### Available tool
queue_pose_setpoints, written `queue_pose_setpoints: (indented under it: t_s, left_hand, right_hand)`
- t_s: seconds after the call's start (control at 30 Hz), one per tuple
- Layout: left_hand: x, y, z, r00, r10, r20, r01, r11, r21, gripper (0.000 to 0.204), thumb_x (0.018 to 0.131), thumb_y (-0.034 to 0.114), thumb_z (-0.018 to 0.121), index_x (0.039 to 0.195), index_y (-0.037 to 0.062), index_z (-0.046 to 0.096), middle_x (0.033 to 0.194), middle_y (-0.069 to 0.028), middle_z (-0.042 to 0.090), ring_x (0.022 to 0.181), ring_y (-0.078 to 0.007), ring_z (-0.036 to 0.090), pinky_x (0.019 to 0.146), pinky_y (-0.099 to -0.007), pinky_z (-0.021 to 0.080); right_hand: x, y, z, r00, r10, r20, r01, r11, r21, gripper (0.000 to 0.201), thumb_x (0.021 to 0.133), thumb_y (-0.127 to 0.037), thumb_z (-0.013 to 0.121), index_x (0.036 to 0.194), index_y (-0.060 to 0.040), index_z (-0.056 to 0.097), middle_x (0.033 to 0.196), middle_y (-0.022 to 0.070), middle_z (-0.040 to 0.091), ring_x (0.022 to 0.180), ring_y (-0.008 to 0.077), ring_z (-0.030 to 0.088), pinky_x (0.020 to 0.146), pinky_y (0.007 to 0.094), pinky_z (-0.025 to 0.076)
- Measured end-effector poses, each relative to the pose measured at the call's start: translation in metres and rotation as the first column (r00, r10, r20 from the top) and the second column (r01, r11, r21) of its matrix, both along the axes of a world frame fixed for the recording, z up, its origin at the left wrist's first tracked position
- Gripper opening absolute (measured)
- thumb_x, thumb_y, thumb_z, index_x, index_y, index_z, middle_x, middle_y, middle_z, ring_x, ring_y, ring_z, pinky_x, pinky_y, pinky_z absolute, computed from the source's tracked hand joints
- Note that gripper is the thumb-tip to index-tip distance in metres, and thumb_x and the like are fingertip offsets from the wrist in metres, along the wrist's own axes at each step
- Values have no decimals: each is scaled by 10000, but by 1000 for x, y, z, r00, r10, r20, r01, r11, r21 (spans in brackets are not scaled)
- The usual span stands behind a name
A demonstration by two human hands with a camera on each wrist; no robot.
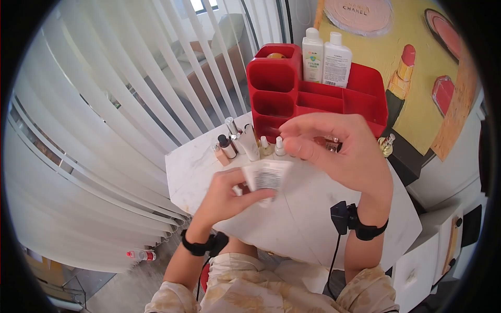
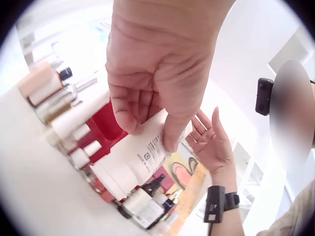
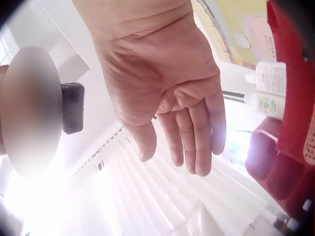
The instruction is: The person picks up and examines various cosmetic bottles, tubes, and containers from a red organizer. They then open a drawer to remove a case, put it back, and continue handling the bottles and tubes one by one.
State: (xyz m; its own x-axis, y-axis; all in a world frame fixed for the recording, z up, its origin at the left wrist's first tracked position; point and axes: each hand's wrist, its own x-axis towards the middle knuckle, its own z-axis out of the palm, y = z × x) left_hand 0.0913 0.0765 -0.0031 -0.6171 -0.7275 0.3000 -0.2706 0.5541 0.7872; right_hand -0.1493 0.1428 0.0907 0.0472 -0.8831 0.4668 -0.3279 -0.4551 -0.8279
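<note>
Up close: a white tube held above a dressing table

Seen from the head camera, the left hand point(image 1: 224, 195) grips a white tube point(image 1: 267, 177) above the middle of a pale marble table point(image 1: 193, 167), fingers and thumb curled round it. The tube is soft-looking and flattened, with a barcode and small dark print on its side; the left wrist view shows it tilted, printed lines running along its length. The right hand point(image 1: 334, 151) hovers just above and beyond the tube, fingers relaxed and slightly spread, holding nothing. Behind the hands, a row of small bottles point(image 1: 245, 143) stands along the table's far edge. A red organiser point(image 1: 365, 96) rises behind them, with two white bottles point(image 1: 326, 57) standing in its top compartment.
</note>
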Motion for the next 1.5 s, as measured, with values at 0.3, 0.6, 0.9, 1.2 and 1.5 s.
queue_pose_setpoints:
  t_s: [0.3, 0.6, 0.9, 1.2, 1.5]
  left_hand:
    - [65, -39, -18, 862, 497, 101, -488, 867, -96, 259, 860, 175, 817, 1015, -26, 767, 814, -99, 768, 655, -107, 692, 618, -266, 547]
    - [26, -61, -17, 842, 511, 173, -488, 858, -162, 334, 827, 242, 832, 945, -59, 749, 705, -127, 729, 593, -154, 671, 569, -304, 513]
    - [32, -64, -2, 826, 559, -77, -555, 780, -287, 476, 789, 323, 886, 1035, -52, 727, 812, -129, 738, 569, -146, 620, 561, -293, 511]
    - [-47, -46, 114, 947, 283, -153, -320, 781, -536, 248, 910, 156, 764, 1095, 7, 694, 929, -66, 720, 833, -129, 665, 665, -272, 537]
    - [-179, -150, 144, 991, 121, 53, -44, 679, -733, 707, 831, 324, 829, 1365, -23, 520, 1342, -211, 608, 1245, -353, 594, 1025, -428, 502]
  right_hand:
    - [-15, 23, 16, 983, -118, 141, 113, 993, 37, 193, 981, -100, 687, 1047, 81, 692, 858, 115, 709, 656, 157, 678, 631, 276, 566]
    - [-20, 38, 22, 981, -130, 147, 138, 989, -46, 184, 999, -102, 656, 1038, 73, 697, 847, 110, 719, 704, 151, 694, 666, 264, 558]
    - [-34, 53, 27, 917, -294, 270, 321, 945, -60, 214, 1009, -148, 651, 1034, 53, 722, 848, 94, 731, 744, 125, 683, 668, 256, 547]
    - [-66, 55, 25, 739, -542, 400, 655, 717, -238, 262, 1054, -145, 556, 1244, 10, 650, 976, 109, 751, 931, 149, 703, 898, 283, 517]
    - [-62, 60, 28, 753, -487, 443, 621, 748, -234, 255, 1022, -134, 616, 1230, 9, 655, 961, 106, 751, 936, 153, 713, 879, 279, 522]
